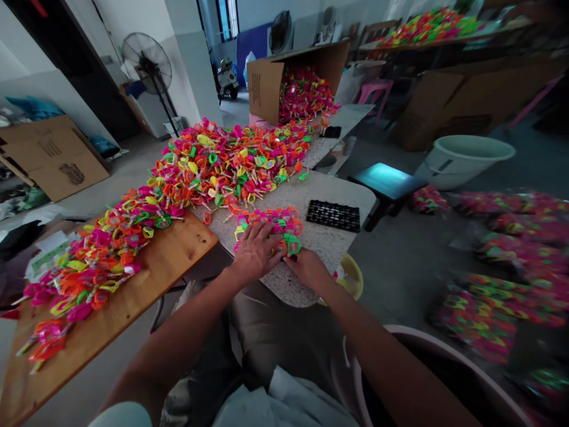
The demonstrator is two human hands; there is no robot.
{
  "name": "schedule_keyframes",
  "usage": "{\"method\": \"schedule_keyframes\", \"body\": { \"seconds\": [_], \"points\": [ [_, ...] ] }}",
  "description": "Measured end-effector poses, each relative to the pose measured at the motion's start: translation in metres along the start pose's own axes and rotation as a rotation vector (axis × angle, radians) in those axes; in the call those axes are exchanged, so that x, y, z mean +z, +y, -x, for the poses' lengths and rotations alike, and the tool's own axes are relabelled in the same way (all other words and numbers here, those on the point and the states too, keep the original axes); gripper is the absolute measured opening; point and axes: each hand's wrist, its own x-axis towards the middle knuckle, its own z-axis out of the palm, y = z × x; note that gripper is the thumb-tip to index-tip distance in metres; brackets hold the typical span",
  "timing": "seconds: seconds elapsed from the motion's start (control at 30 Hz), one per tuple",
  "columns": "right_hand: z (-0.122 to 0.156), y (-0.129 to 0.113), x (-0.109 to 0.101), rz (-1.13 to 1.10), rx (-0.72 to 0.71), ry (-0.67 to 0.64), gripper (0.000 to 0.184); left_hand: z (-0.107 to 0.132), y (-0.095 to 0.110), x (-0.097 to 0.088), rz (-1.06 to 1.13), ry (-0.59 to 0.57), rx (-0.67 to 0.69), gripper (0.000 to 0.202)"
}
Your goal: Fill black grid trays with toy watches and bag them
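My left hand (256, 250) lies flat, fingers spread, on a tray filled with small colourful plastic ring toys (272, 224) on a speckled stone table (311, 201). My right hand (308, 268) rests at the tray's near right corner, fingers curled against a green ring toy; whether it grips the toy is unclear. A big loose heap of pink, orange, yellow and green ring toys (213, 166) stretches behind and to the left.
An empty black grid tray (333, 215) lies right of the hands. A wooden board (146, 279) carries more toys on the left. An open cardboard box (284, 77) spills toys at the back. A white tub (462, 157), a dark stool (386, 181) and bagged toys (502, 267) sit right.
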Motion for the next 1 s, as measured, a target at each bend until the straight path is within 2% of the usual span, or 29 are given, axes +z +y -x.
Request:
{"method": "schedule_keyframes", "body": {
  "seconds": [0.13, 0.2, 0.27, 0.33, 0.37, 0.43, 0.47, 0.53, 0.6, 0.7, 0.77, 0.83, 0.9, 1.0],
  "points": [
    [0.002, -0.004, 0.007, 0.112, 0.049, 0.007, 0.023, 0.001, 0.0, -0.001, 0.075, 0.032, 0.021, 0.042],
    [0.007, -0.001, 0.012, 0.108, 0.044, 0.044, 0.023, -0.003, -0.011, -0.003, 0.164, 0.096, 0.014, 0.039],
    [0.012, 0.004, 0.018, 0.05, 0.019, 0.09, 0.023, -0.008, -0.037, -0.006, 0.221, 0.189, -0.077, 0.033],
    [0.017, 0.008, 0.022, -0.014, 0.013, 0.143, 0.023, -0.013, -0.077, -0.009, 0.172, 0.235, -0.293, 0.029],
    [0.019, 0.01, 0.024, -0.037, 0.02, 0.164, 0.022, -0.014, -0.099, -0.01, 0.109, 0.213, -0.436, 0.03],
    [0.021, 0.011, 0.026, -0.068, 0.058, 0.201, 0.018, -0.012, -0.14, -0.01, -0.023, 0.082, -0.682, 0.034],
    [0.022, 0.01, 0.026, -0.084, 0.073, 0.215, 0.017, -0.01, -0.156, -0.008, -0.059, 0.038, -0.747, 0.036],
    [0.024, 0.008, 0.025, -0.121, 0.087, 0.237, 0.016, -0.006, -0.176, 0.001, -0.089, -0.031, -0.784, 0.039],
    [0.026, 0.006, 0.024, -0.152, 0.095, 0.258, 0.018, -0.004, -0.182, 0.014, -0.085, -0.069, -0.747, 0.037],
    [0.027, 0.004, 0.021, -0.191, 0.109, 0.272, 0.022, -0.006, -0.178, 0.035, -0.054, -0.12, -0.706, 0.032],
    [0.028, 0.004, 0.019, -0.224, 0.123, 0.281, 0.023, -0.01, -0.174, 0.041, -0.021, -0.143, -0.723, 0.028],
    [0.029, 0.005, 0.017, -0.272, 0.145, 0.305, 0.026, -0.013, -0.171, 0.039, 0.01, -0.138, -0.752, 0.026],
    [0.032, 0.005, 0.016, -0.336, 0.171, 0.355, 0.03, -0.013, -0.167, 0.027, 0.026, -0.108, -0.774, 0.028],
    [0.039, -0.002, 0.011, -0.434, 0.194, 0.472, 0.033, -0.009, -0.15, 0.0, 0.068, 0.046, -0.777, 0.032]
  ]
}}
